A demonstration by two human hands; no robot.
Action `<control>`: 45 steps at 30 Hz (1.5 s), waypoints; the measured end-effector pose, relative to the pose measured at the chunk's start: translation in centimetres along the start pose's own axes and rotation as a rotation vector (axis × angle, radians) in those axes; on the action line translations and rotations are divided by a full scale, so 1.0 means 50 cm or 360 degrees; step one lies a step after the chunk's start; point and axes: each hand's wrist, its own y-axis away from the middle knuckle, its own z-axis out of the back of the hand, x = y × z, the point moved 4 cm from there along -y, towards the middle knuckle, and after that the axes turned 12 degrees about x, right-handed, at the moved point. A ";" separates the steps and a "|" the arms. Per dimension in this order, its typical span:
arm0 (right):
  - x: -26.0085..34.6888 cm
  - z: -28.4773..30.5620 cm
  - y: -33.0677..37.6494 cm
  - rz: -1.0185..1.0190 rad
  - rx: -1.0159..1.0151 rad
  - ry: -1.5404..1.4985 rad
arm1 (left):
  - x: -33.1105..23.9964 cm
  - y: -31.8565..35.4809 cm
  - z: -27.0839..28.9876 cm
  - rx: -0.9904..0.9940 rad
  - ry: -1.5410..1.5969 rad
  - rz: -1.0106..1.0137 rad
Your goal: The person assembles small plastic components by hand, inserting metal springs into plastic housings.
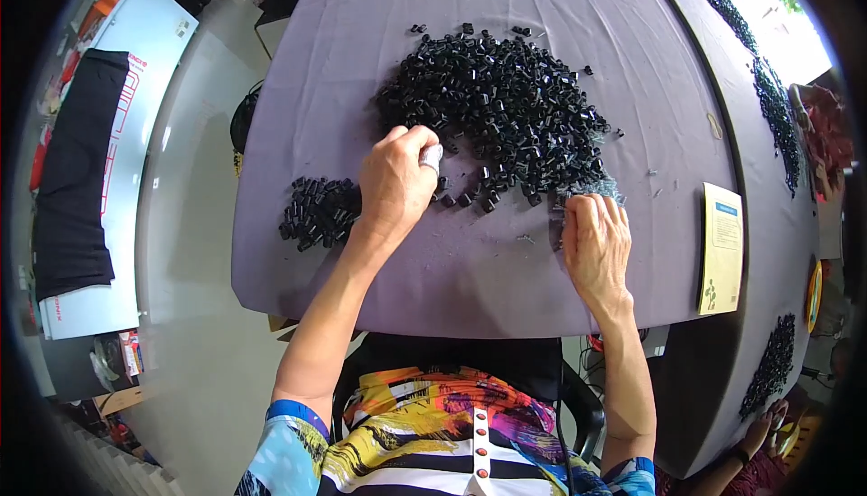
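Observation:
A big heap of small black glossy plastic pieces (492,89) lies in the middle of the table. My left hand (397,175) reaches to its lower left edge, fingers curled in a pinch; whatever they grip is hidden. A silvery band (431,158) wraps one of its fingers. Left of that wrist sits a smaller pile of black pieces (318,213). At the heap's lower right, my right hand (598,248) has its fingers bent down and pressed together beside a little mound of thin pale grey bits (591,189). Its fingertips are hidden from sight.
A grey cloth covers the table (470,288). At right lies a yellow booklet (721,248). More black pieces (772,365) line the adjoining table, where another person's hand (759,433) shows. A white chest (167,40) with black cloth (81,171) stands at left.

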 end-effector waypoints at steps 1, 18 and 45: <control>0.000 0.001 -0.001 0.0012 -0.0035 -0.0034 | 0.001 -0.011 0.000 -0.0037 -0.0008 -0.0035; -0.002 -0.013 -0.005 0.0081 0.0099 -0.0074 | 0.011 -0.040 -0.049 0.0291 0.0130 0.0043; -0.010 0.009 -0.012 -0.0023 -0.0236 -0.0599 | -0.018 -0.047 -0.068 0.0197 0.0156 -0.0055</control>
